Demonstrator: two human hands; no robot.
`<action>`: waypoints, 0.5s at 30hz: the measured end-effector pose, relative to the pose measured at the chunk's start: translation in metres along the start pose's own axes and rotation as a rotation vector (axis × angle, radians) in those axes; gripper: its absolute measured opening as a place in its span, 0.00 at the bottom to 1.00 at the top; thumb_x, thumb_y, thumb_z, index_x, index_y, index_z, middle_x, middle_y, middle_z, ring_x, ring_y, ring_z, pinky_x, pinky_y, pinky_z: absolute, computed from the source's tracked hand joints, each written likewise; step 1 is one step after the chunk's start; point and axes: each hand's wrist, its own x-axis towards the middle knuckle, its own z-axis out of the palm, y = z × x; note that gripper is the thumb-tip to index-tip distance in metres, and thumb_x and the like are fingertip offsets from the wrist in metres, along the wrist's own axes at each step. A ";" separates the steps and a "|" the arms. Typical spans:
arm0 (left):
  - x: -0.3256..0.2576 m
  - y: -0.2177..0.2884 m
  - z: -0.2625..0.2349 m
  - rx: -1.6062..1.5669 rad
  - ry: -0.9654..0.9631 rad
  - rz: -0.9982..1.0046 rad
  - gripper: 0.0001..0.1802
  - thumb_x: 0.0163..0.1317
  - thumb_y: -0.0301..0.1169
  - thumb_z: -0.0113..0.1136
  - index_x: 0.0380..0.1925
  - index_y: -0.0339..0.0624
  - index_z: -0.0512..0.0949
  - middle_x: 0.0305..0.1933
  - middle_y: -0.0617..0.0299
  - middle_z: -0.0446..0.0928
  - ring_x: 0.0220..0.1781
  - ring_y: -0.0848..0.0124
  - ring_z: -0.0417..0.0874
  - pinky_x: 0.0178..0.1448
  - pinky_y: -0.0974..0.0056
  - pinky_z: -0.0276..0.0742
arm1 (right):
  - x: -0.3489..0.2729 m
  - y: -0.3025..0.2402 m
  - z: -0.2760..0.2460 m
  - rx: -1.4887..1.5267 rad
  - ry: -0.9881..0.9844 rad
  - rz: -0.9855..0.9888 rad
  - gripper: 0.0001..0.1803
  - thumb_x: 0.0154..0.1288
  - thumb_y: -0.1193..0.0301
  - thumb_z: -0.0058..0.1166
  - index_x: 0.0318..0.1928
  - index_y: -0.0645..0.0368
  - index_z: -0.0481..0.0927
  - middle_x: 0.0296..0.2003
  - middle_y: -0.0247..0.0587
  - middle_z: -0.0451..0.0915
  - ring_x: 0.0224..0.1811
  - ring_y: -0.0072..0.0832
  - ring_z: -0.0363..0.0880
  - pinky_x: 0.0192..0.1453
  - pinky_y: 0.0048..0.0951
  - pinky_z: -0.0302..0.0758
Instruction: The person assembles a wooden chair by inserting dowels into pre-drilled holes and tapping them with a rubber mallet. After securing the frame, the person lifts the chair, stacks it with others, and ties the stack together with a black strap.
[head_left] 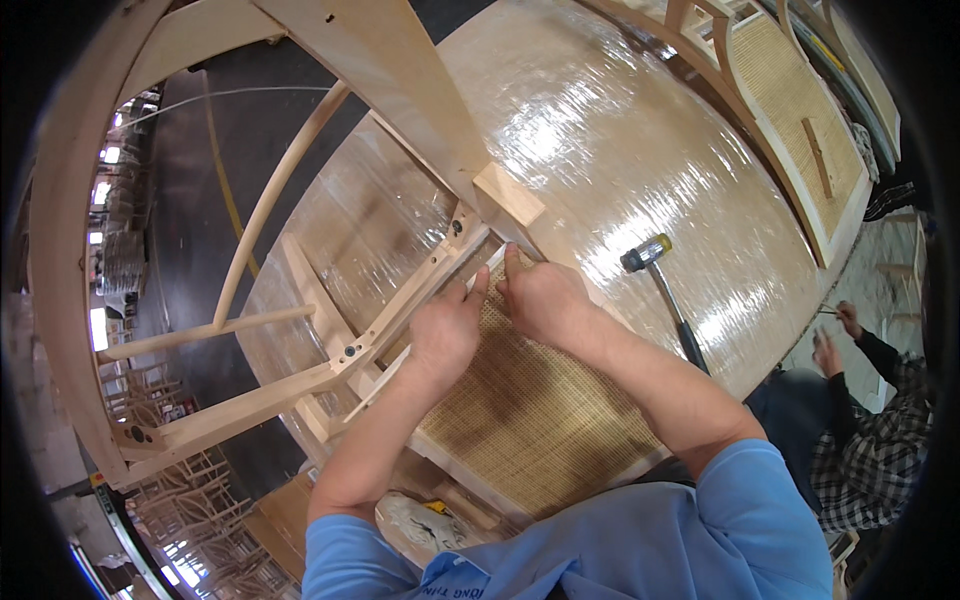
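Note:
A woven cane panel with a pale border lies at a slant in front of me, against a light wooden chair frame. My left hand is closed at the panel's far edge, next to a frame rail with screw heads. Close beside it, my right hand is closed on the far corner of the same panel, its index finger stretched along the edge. The fingers curled under both hands are partly hidden. Right of my right hand, a mallet with a dark and yellow head rests on the table.
Shiny plastic film covers the table. Another cane-panelled frame stands on its far right. Below my left forearm sits a whitish bundle. A person in a checked shirt works at right. Stacked chair frames fill the lower left.

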 end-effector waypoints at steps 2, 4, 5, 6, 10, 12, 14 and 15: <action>0.003 0.002 -0.015 0.056 -0.090 -0.005 0.41 0.58 0.24 0.59 0.76 0.54 0.71 0.43 0.58 0.81 0.40 0.56 0.87 0.43 0.53 0.85 | 0.001 0.005 -0.002 0.016 0.021 -0.030 0.32 0.75 0.63 0.53 0.68 0.79 0.70 0.22 0.52 0.83 0.29 0.50 0.87 0.35 0.48 0.82; 0.006 0.007 -0.026 0.060 -0.170 -0.025 0.41 0.58 0.24 0.59 0.76 0.53 0.70 0.43 0.57 0.81 0.40 0.56 0.87 0.43 0.53 0.84 | 0.004 0.008 -0.005 0.026 0.008 -0.060 0.31 0.74 0.65 0.55 0.67 0.79 0.71 0.23 0.52 0.83 0.29 0.50 0.87 0.35 0.48 0.82; 0.010 0.008 -0.031 0.064 -0.206 -0.031 0.42 0.58 0.24 0.59 0.77 0.53 0.69 0.44 0.57 0.81 0.40 0.57 0.86 0.43 0.53 0.84 | 0.004 0.010 -0.004 0.014 0.010 -0.056 0.31 0.73 0.65 0.55 0.67 0.78 0.72 0.23 0.52 0.83 0.30 0.50 0.87 0.35 0.48 0.82; 0.012 0.010 -0.036 0.055 -0.207 -0.032 0.42 0.58 0.24 0.59 0.77 0.53 0.70 0.43 0.57 0.81 0.39 0.57 0.86 0.43 0.53 0.84 | 0.005 0.011 -0.002 0.001 0.012 -0.052 0.31 0.72 0.65 0.56 0.66 0.78 0.73 0.23 0.52 0.84 0.30 0.50 0.87 0.35 0.48 0.83; 0.002 0.008 -0.026 0.023 -0.147 -0.008 0.43 0.56 0.24 0.60 0.77 0.51 0.70 0.43 0.58 0.80 0.39 0.57 0.86 0.42 0.54 0.84 | 0.001 0.013 -0.001 0.048 0.009 -0.058 0.31 0.71 0.66 0.57 0.66 0.78 0.73 0.24 0.54 0.84 0.30 0.50 0.87 0.36 0.47 0.83; -0.001 0.003 -0.009 0.010 -0.075 0.002 0.43 0.56 0.24 0.60 0.76 0.52 0.70 0.43 0.58 0.80 0.38 0.57 0.86 0.41 0.53 0.84 | 0.002 0.009 -0.002 0.042 -0.038 -0.024 0.32 0.72 0.65 0.56 0.67 0.78 0.72 0.25 0.54 0.85 0.31 0.50 0.87 0.37 0.47 0.84; -0.006 0.003 0.000 -0.010 0.012 -0.016 0.42 0.57 0.24 0.59 0.76 0.54 0.71 0.43 0.58 0.80 0.37 0.58 0.86 0.41 0.53 0.84 | 0.003 0.006 -0.002 0.025 -0.062 0.001 0.32 0.73 0.64 0.54 0.69 0.77 0.70 0.27 0.55 0.85 0.33 0.50 0.88 0.39 0.47 0.84; -0.007 0.004 0.002 -0.017 0.002 -0.028 0.41 0.58 0.24 0.58 0.76 0.57 0.71 0.43 0.58 0.80 0.38 0.58 0.87 0.41 0.53 0.84 | 0.003 0.005 -0.001 0.013 -0.063 0.011 0.33 0.74 0.64 0.54 0.70 0.77 0.69 0.29 0.56 0.86 0.34 0.51 0.88 0.40 0.48 0.84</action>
